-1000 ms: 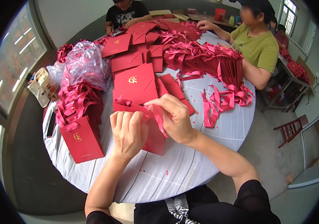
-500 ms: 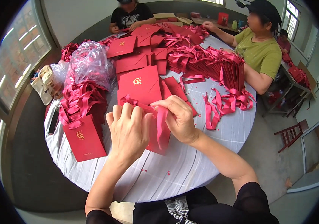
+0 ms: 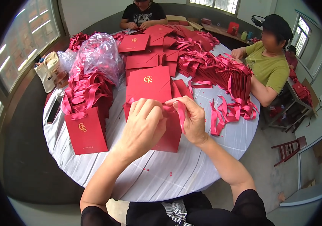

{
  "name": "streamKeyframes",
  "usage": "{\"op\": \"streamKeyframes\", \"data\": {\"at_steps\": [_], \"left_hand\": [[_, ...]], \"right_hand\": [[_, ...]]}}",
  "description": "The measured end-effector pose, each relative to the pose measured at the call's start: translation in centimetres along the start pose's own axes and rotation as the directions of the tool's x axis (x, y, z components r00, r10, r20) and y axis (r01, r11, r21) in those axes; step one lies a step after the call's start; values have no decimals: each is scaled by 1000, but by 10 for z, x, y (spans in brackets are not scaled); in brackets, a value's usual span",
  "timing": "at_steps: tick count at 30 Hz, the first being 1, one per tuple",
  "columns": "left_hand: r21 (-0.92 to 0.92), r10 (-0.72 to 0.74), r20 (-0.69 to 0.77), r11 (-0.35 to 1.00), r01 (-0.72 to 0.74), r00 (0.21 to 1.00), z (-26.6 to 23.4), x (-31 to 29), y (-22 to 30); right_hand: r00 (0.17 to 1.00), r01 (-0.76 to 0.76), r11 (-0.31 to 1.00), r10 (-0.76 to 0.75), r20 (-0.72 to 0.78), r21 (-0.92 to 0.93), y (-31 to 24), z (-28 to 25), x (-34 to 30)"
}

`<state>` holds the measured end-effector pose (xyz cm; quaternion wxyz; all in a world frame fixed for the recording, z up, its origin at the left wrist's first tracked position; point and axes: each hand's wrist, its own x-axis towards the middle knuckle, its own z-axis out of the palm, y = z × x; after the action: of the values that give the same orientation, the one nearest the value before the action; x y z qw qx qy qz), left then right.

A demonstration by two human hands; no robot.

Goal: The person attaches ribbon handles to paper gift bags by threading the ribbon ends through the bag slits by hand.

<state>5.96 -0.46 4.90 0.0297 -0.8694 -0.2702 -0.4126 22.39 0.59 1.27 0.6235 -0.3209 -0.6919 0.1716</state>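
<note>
Both my hands are together at the top edge of a red paper gift bag (image 3: 170, 135) that lies in front of me. My left hand (image 3: 146, 126) is closed, knuckles up, and pinches the pink-red ribbon (image 3: 181, 116) near the bag's middle; its fingertips are hidden behind the hand. Close on its right, my right hand (image 3: 192, 118) pinches the same ribbon between thumb and fingers, with a loose end hanging past the thumb. Just beyond the hands lies a flat red bag (image 3: 148, 84) with a gold emblem, on top of a long row of overlapping bags.
At left stands a stack of ribboned bags (image 3: 86, 132) beside clear plastic wrapping (image 3: 102, 56). More ribboned bags (image 3: 221, 73) and loose ribbons (image 3: 230, 113) lie at right. A round table (image 3: 131, 180) carries everything. Two co-workers sit across and at the right; another person is farther back.
My hands have drawn closer together and shifted slightly right, and the ribbon end is shorter below my right hand. The right co-worker's outstretched hand has pulled back. The view has shifted slightly.
</note>
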Motion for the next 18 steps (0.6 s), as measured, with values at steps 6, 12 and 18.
{"op": "streamKeyframes", "data": {"at_steps": [6,12,18], "left_hand": [[-55,16,-52,998,-19,999,8,-4,7],[-47,46,-107,998,-52,993,11,-8,14],[-43,34,-117,998,-39,993,11,-10,19]], "right_hand": [[967,-255,957,253,35,136,-18,-8,9],[894,-446,869,419,161,216,-24,-14,23],[859,-494,839,431,274,228,-26,-14,30]]}}
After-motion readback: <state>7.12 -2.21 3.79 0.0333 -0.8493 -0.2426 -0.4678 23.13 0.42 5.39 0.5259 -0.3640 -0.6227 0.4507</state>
